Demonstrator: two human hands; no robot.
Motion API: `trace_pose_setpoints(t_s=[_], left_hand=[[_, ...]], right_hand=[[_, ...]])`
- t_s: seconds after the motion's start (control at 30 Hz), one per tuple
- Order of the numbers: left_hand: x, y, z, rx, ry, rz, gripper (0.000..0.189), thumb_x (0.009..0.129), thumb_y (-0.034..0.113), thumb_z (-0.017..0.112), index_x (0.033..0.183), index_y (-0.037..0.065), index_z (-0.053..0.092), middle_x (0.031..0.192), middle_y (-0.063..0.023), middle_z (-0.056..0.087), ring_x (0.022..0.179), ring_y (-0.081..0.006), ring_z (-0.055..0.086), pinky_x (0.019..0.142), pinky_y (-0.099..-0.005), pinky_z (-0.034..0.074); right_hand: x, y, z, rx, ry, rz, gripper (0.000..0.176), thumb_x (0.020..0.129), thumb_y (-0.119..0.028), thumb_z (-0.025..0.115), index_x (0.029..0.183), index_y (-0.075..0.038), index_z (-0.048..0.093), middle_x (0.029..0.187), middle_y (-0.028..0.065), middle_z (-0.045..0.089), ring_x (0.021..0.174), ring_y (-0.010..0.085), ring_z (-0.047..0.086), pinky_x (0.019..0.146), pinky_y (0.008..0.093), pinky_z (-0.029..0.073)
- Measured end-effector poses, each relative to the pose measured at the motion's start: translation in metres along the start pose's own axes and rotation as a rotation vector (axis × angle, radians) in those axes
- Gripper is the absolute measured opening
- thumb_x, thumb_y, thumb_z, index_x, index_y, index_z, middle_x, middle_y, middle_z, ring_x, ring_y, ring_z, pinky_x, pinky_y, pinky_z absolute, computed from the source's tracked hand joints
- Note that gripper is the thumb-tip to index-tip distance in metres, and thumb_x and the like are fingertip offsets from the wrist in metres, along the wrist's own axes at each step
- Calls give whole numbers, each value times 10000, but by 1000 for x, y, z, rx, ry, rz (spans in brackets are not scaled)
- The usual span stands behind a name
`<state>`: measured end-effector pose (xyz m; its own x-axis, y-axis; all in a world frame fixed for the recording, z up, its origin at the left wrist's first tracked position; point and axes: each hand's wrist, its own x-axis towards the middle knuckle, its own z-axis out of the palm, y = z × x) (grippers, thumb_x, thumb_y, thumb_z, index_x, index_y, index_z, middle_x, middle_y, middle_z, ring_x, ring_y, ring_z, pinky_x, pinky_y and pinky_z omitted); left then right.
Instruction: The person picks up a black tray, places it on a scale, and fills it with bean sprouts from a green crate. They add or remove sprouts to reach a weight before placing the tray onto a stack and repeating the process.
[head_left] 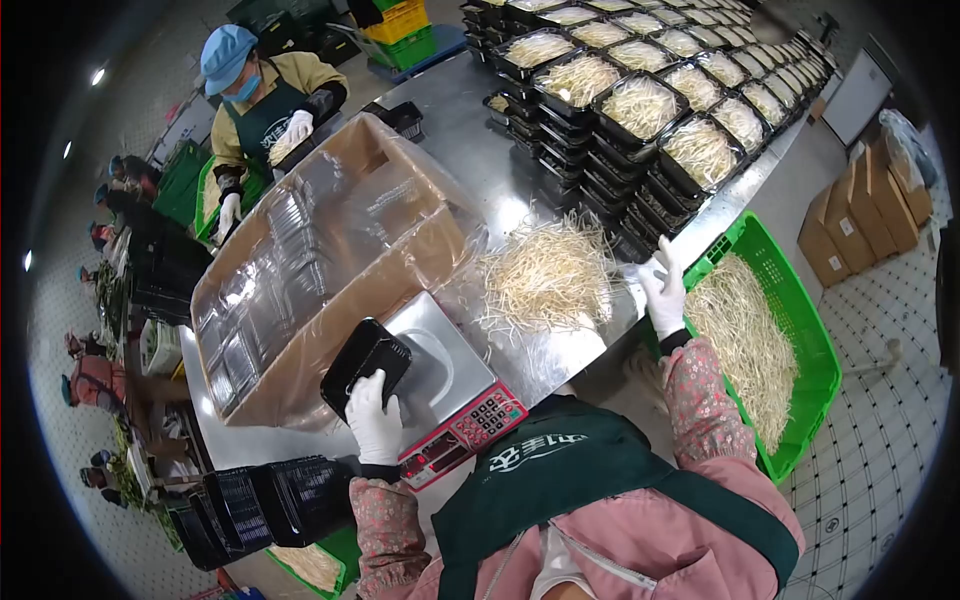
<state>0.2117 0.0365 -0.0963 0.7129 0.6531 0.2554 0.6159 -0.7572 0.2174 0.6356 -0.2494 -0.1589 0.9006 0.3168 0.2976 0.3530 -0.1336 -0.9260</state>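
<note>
My left hand (376,422), in a white glove, grips a black plastic tray (362,358) by its near edge. The tray is tilted and sits over the left side of a weighing scale (440,345) with a red keypad panel. My right hand (663,292), also gloved, is at the table's right edge with fingers apart and nothing visible in it. Just left of it lies a loose heap of bean sprouts (550,272) on the metal table. Below and right of that hand, a green crate (806,330) holds more bean sprouts (742,345).
A cardboard box (335,345) lined with plastic holds clear lids. Stacked trays filled with sprouts (640,105) cover the table's far right. Black trays (265,505) stand nested at the lower left. Across the table a co-worker (265,105) handles a tray. Cartons (860,215) stand at right.
</note>
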Motion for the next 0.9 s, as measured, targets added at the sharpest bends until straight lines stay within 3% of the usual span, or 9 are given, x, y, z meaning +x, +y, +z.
trace_pose_setpoints(t_s=[0.1,0.23,0.33,0.43,0.57,0.73,0.8,0.87,0.9], left_hand=[[31,55,-32,-137,144,89,808,640,86,791,1372,-8,463,1338,-211,523,1260,-415,475,1046,-483,394],[53,155,8,-483,-173,226,1011,632,218,875,1452,-34,342,1484,-287,344,1408,-433,304,1170,-465,267],[72,204,85,-430,-389,209,1273,581,253,899,1532,-10,96,1582,-291,70,1464,-469,106,1195,-486,187],[110,219,159,-141,-478,49,1366,533,286,922,1554,72,41,1609,-222,7,1460,-482,88,1073,-681,295],[172,198,189,-61,-518,-126,1519,436,399,962,1556,110,-23,1618,-187,4,1405,-504,227,964,-686,413],[195,187,215,-162,-511,-123,1099,616,323,884,1498,96,269,1396,-225,463,1253,-408,498,933,-487,502],[192,186,226,-208,-563,-210,826,692,296,819,1376,74,414,1245,-219,565,1148,-383,575,913,-459,507],[185,184,229,-177,-565,-222,462,796,315,716,1150,55,573,1082,-217,654,997,-381,652,890,-453,510],[185,184,220,-180,-580,-223,439,807,322,702,1132,54,578,1074,-215,657,993,-383,653,884,-456,511]], right_hand=[[-24,-15,-1,-489,-196,-351,878,727,-230,825,1465,-61,382,1475,232,404,1337,379,424,1115,428,347],[-52,-13,30,-697,-728,-316,1185,577,-354,889,1547,-203,226,1564,250,193,1446,488,131,1141,634,157],[-24,4,60,-805,-924,-292,1270,544,-390,902,1565,-274,156,1605,231,91,1468,486,52,1130,683,80],[32,0,92,-983,-987,-379,1388,500,-414,926,1573,-283,55,1611,226,69,1465,493,54,1104,714,153],[92,-8,122,-1078,-1229,-356,1455,494,-416,934,1569,-268,-34,1613,213,83,1454,493,122,1102,667,244],[101,34,145,-940,-1207,-358,1234,633,-394,858,1565,-200,73,1461,225,377,1342,431,382,1026,577,396],[100,45,146,-830,-1119,-337,913,769,-360,744,1527,-191,264,1280,226,544,1158,373,578,897,489,506],[104,48,142,-832,-1163,-343,798,788,-352,718,1485,-210,358,1207,209,594,1057,364,631,853,464,524],[105,47,139,-833,-1189,-343,743,797,-348,705,1464,-220,405,1171,200,619,1006,360,657,831,452,533]])
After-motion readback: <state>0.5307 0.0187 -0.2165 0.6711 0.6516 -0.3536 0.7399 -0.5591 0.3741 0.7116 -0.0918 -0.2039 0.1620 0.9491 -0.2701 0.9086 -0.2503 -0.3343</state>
